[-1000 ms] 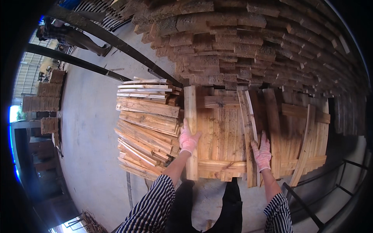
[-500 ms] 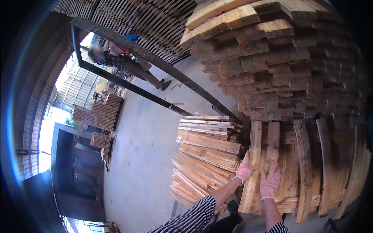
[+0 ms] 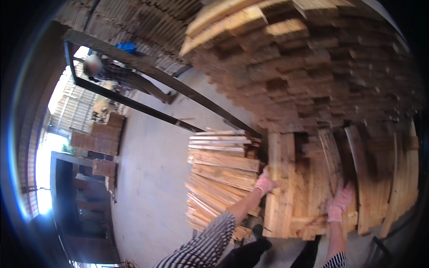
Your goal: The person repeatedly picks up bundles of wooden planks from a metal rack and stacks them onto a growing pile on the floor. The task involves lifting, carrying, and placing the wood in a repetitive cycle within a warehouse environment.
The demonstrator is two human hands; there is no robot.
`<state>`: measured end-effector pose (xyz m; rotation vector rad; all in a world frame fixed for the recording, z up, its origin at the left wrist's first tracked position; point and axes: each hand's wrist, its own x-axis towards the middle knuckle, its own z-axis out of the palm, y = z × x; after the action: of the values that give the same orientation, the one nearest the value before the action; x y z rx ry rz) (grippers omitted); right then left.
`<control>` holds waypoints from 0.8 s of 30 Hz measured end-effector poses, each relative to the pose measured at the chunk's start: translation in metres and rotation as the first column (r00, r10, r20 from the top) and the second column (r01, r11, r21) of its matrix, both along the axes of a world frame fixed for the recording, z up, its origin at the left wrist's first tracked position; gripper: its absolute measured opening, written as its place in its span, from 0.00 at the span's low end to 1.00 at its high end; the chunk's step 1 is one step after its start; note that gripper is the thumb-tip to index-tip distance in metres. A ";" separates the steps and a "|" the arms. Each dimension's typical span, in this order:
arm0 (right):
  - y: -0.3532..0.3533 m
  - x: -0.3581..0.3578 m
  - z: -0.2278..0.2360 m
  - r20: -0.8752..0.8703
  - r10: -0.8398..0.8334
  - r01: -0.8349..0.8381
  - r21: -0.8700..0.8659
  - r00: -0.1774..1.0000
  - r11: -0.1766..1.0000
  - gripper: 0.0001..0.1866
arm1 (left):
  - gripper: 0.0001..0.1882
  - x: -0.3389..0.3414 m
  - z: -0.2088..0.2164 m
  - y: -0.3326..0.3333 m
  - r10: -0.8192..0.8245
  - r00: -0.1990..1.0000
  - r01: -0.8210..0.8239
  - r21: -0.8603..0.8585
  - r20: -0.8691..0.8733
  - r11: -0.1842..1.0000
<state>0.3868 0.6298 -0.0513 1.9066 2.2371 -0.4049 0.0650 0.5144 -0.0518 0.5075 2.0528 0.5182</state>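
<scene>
My left hand [image 3: 266,183], in a pink-and-white glove, rests against the left edge of the leftmost wooden board [image 3: 273,169], its thumb apart over the top. A second board [image 3: 288,172] lies right alongside that one. My right hand [image 3: 340,203], gloved alike, reaches over the lower part of a darker, slanted board [image 3: 330,154], with its fingers stretched out. Whether the fingers press on the board is blurred. Beneath these lies a layer of boards [image 3: 308,187], crossed near me by a plank [image 3: 308,222].
A high stack of sawn lumber [image 3: 286,85] rises behind the boards. To the left is a pile of loose slats [image 3: 223,172], with a metal frame [image 3: 196,96] beyond. Another person [image 3: 129,79] stands far left, near brown stacks [image 3: 100,140] on the concrete floor [image 3: 147,178].
The second board now lies against the leftmost one, where a gap was. My right hand has moved right, from that board to the slanted one. The whole view has shifted.
</scene>
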 end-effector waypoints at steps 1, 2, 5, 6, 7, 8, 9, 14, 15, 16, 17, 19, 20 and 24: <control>-0.007 0.002 -0.007 0.006 0.015 -0.016 0.011 1.000 1.000 0.53 | 0.59 -0.019 -0.019 -0.021 0.098 0.983 -0.115 0.102 0.158 0.988; -0.004 -0.005 -0.016 -0.030 0.023 -0.022 0.029 0.999 0.999 0.53 | 0.58 -0.039 -0.037 -0.032 0.159 0.972 -0.176 0.083 0.175 0.981; 0.008 -0.003 0.002 -0.068 -0.043 0.043 -0.003 0.997 0.999 0.49 | 0.59 -0.002 -0.019 0.008 -0.124 0.985 0.130 0.037 -0.120 0.991; -0.001 -0.024 0.030 -0.082 -0.030 0.026 -0.042 0.996 0.999 0.48 | 0.61 -0.002 -0.004 0.009 -0.180 0.954 0.147 -0.150 -0.239 0.978; -0.006 -0.038 0.034 -0.172 -0.035 0.022 -0.079 0.984 0.997 0.47 | 0.59 -0.003 -0.002 0.008 -0.155 0.964 0.134 -0.108 -0.218 0.985; -0.013 -0.055 0.034 -0.257 -0.038 0.006 -0.126 0.966 0.992 0.46 | 0.57 -0.008 -0.005 -0.003 -0.086 0.988 0.088 0.007 -0.126 0.996; -0.023 -0.076 0.032 -0.341 -0.044 -0.019 -0.179 0.939 0.984 0.45 | 0.56 -0.015 -0.009 -0.017 -0.009 1.000 0.008 0.141 0.006 0.990; -0.053 -0.116 -0.005 -0.426 0.063 -0.151 -0.174 0.902 0.973 0.37 | 0.60 -0.018 -0.017 -0.018 0.012 0.995 -0.032 0.199 0.101 0.980; -0.053 -0.108 -0.003 -0.483 0.094 -0.240 -0.251 0.870 0.938 0.37 | 0.61 -0.011 -0.010 -0.012 0.010 0.996 -0.025 0.171 0.085 0.985; -0.050 -0.096 -0.013 -0.449 0.099 -0.263 -0.319 0.888 0.911 0.39 | 0.56 0.000 -0.001 -0.002 0.090 0.988 -0.109 0.150 0.129 0.983; -0.044 -0.078 -0.024 -0.322 0.140 -0.200 -0.159 0.936 0.967 0.40 | 0.56 0.006 -0.003 0.005 0.071 0.990 -0.086 0.121 0.119 0.989; -0.032 -0.047 -0.036 -0.058 0.157 -0.143 0.195 0.986 0.970 0.42 | 0.56 -0.002 -0.006 0.006 0.042 0.996 -0.047 0.068 0.079 0.997; -0.016 -0.040 -0.016 0.032 0.089 -0.093 0.146 0.995 0.985 0.43 | 0.57 -0.010 -0.004 -0.007 0.072 0.993 -0.085 0.140 0.097 0.986; 0.027 -0.005 -0.001 -0.026 -0.008 0.003 -0.171 1.000 0.985 0.46 | 0.55 -0.028 -0.020 -0.015 -0.107 0.941 0.077 0.103 0.320 0.992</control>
<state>0.3820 0.6566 -0.0519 1.8302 2.1366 -0.6053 0.0369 0.4993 -0.0716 0.5306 1.6888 0.5975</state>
